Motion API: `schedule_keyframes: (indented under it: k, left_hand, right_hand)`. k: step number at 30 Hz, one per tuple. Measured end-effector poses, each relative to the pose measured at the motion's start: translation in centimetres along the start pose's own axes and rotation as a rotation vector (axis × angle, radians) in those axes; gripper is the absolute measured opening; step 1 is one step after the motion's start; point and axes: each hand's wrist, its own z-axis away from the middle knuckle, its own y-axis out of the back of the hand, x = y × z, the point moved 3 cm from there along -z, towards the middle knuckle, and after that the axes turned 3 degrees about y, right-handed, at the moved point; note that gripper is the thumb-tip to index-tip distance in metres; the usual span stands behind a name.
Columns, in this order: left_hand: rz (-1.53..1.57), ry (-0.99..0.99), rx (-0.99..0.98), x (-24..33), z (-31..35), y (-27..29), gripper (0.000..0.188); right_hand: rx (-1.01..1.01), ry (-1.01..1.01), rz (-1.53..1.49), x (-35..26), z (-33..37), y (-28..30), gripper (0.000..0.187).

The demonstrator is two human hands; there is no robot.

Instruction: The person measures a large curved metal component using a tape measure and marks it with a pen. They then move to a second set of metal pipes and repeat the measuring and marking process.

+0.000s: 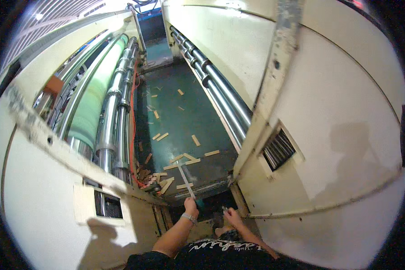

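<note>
My left hand [191, 207] is closed around the near end of a long, flat whitish strip [185, 179], which points away from me over the floor. A small dark teal thing [200, 203] shows beside this hand; its kind is unclear. Further right, my right hand [232, 217] has its fingers closed around a small greyish thing [225, 209], too small to name. The strip's far end is among several flat pale wooden pieces [191, 158] on the dark green floor [166, 121].
Steel rollers and a pale green roller [93, 103] line the left machine wall; more steel bars [211, 78] run along the right. A heap of wood scraps [149, 176] lies near the left wall, beside an orange cable [132, 130]. Cream panels [328, 121] flank me.
</note>
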Motion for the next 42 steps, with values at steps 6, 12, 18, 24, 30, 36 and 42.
schedule_keyframes:
  k: [6, 12, 18, 24, 30, 36, 42]
  left_hand:
    - [0.301, 0.129, -0.245, 14.3, -3.5, -6.1, 0.01]
    - [-0.132, 0.243, -0.86, 20.8, -14.6, -12.2, 0.013]
    - [-0.364, 0.095, -1.134, 27.7, -28.4, -17.3, 0.016]
    - [-0.439, -0.331, -0.975, 54.7, -36.8, -24.4, 0.043]
    - [-0.129, -0.634, -2.298, 77.0, -28.9, -26.8, 0.057]
    - [-0.325, -0.723, -2.312, 84.7, -40.2, -27.1, 0.053]
    - [-0.494, -0.768, -2.242, 92.7, -54.1, -32.1, 0.038]
  right_hand:
    - [0.038, 0.108, -0.054, -8.6, -14.1, 0.4, 0.032]
    - [-0.009, -0.147, -0.507, -18.3, -30.9, -0.6, 0.017]
    - [0.038, -0.061, -0.369, -22.4, -50.2, -4.8, 0.016]
    - [0.139, 0.046, -0.133, -26.3, -66.3, -7.5, 0.015]
    - [0.071, 0.007, -0.118, -37.8, -79.4, -10.2, 0.021]
    - [-0.075, 0.087, -0.039, -40.0, -93.5, -15.0, 0.026]
    - [-0.026, 0.25, 0.015, -43.7, -110.2, -17.9, 0.021]
